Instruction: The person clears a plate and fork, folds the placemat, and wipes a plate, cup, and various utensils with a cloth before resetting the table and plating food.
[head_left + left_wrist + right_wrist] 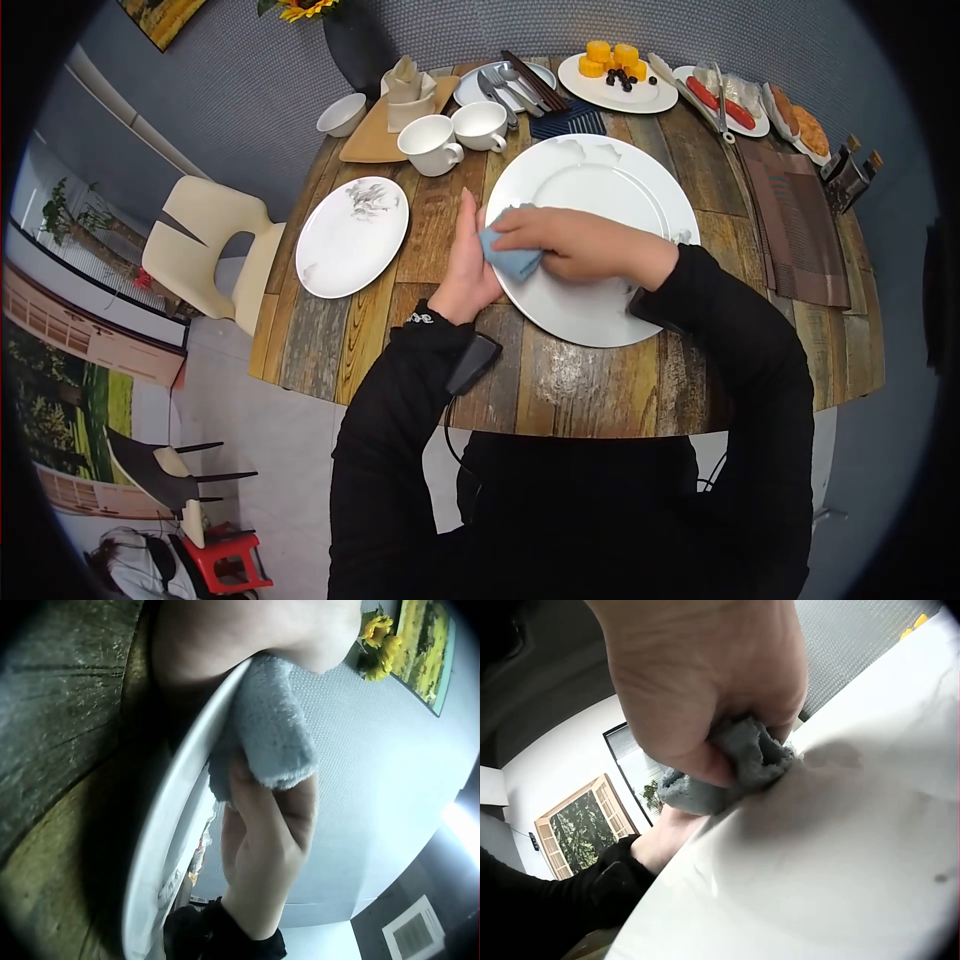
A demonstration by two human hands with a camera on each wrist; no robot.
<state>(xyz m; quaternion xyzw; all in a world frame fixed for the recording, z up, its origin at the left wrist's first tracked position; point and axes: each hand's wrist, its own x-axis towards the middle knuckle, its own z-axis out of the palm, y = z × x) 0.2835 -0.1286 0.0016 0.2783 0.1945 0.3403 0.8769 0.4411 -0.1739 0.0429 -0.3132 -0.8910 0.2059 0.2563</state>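
A large white plate (590, 300) with grey leaf motifs is in front of me in the head view. My left hand (466, 268) holds its left rim; the fingers under the plate are hidden. In the left wrist view the rim runs into the crook of that hand. My right hand (585, 243) grips a folded blue-grey cloth (517, 262) and presses it over the rim, beside the left palm. The right wrist view shows the curled right fingers around the bunched cloth (754, 761), close against the plate's white surface.
An oval patterned plate (350, 240) lies left. Behind are two white cups (430, 145), a wooden tray (365, 148) with a folded napkin, and cutlery on a plate. Food plates (640, 98) line the back right, near brown placemats (805, 230) and two shakers (850, 185).
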